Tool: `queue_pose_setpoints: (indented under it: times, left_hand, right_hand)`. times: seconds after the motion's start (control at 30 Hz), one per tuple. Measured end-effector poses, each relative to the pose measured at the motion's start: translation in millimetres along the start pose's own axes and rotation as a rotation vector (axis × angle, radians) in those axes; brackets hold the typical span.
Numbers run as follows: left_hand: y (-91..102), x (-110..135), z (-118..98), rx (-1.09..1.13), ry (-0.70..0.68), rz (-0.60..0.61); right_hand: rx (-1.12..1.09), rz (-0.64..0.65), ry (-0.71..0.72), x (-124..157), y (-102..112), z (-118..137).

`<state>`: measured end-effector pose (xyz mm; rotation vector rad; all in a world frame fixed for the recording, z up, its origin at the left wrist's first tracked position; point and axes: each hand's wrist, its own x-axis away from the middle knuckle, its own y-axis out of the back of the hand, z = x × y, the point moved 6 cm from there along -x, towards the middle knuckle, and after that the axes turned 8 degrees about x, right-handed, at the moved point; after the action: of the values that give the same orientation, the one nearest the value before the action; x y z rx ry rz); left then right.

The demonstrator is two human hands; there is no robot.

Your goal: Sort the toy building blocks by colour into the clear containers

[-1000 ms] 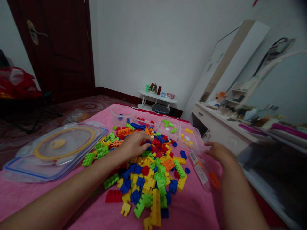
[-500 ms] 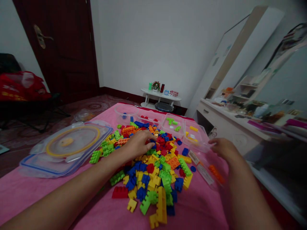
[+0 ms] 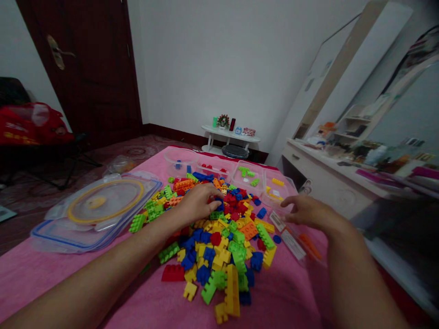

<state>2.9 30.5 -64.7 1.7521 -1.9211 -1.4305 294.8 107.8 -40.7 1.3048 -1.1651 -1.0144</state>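
A heap of toy building bricks [image 3: 222, 256] in red, blue, yellow, green and orange is spread over the pink cloth. My left hand [image 3: 200, 201] reaches over the heap's far part, fingers closed on a blue brick [image 3: 219, 205]. To the right, my right hand [image 3: 305, 210] hovers with thumb and fingers apart and nothing between them. It is nearest to the clear box holding yellow bricks [image 3: 291, 187] and to a clear container with white labels and an orange brick [image 3: 310, 246]. A loose blue brick [image 3: 261, 213] lies left of its fingertips.
Clear boxes with blue, red [image 3: 216, 167] and green bricks [image 3: 248, 185] line the far edge. Stacked clear lids [image 3: 89, 237] lie on the left. Beyond are a low white shelf [image 3: 226, 132], a white dresser [image 3: 329, 173] and a dark door [image 3: 89, 68].
My right hand has moved left, away from the right-hand box's side and closer to the heap. My left hand stays nearly still over the bricks.
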Motion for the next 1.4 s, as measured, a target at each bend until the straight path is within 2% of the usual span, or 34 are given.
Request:
queue_pose_setpoints:
  times: [0.1,0.13,0.27,0.37,0.47,0.57,0.6,0.7,0.8,0.9,0.97,1.13,1.27,1.33,1.4]
  left_hand:
    - [-0.3,0.2,-1.0,-0.009,0.001,0.016]
    - [0.2,0.2,-0.9,-0.010,0.003,0.015]
    - [6.9,-1.1,1.7,0.007,0.012,-0.012]
    - [19.9,-3.2,8.5,0.050,0.049,-0.102]
    - [38.2,-4.0,20.4,0.199,0.129,-0.281]
    - [54.2,-2.1,34.8,0.511,0.216,-0.462]
    - [58.4,-1.1,39.2,0.621,0.245,-0.509]
    - [70.6,1.9,47.7,0.867,0.304,-0.600]
    - [83.4,4.5,50.6,0.982,0.310,-0.649]
    - [93.5,6.5,51.6,1.040,0.297,-0.680]
    - [98.0,7.7,51.9,1.066,0.297,-0.696]
    - [108.8,9.8,47.6,1.131,0.274,-0.726]
    - [121.3,12.1,40.5,1.175,0.239,-0.758]
    - [129.1,13.5,35.9,1.171,0.210,-0.772]
    - [137.6,15.5,31.7,1.144,0.187,-0.793]
  right_hand:
    - [0.009,0.175,0.069,2.7,-13.7,19.9]
    - [0.022,0.166,0.081,2.4,-13.9,22.9]
    - [0.119,0.008,0.035,1.5,-2.3,29.4]
    - [0.097,-0.139,0.079,8.0,10.5,57.5]
    - [-0.135,-0.203,0.374,28.8,16.8,118.6]
    - [-0.403,-0.289,0.745,70.6,23.0,185.4]
    - [-0.443,-0.282,0.861,86.8,21.2,205.3]
    - [-0.401,-0.222,1.141,130.6,3.9,251.4]
    - [-0.271,-0.164,1.273,152.6,-22.1,275.9]
    - [-0.136,-0.140,1.285,149.8,-40.1,284.7]
    - [-0.072,-0.181,1.218,136.6,-40.3,282.6]
    - [0.018,-0.373,0.953,89.1,-19.5,254.4]
    - [0.057,-0.461,0.768,62.2,-3.2,236.7]
    - [0.010,-0.485,0.783,64.5,5.3,245.6]
    - [-0.063,-0.481,0.881,76.6,11.3,267.9]
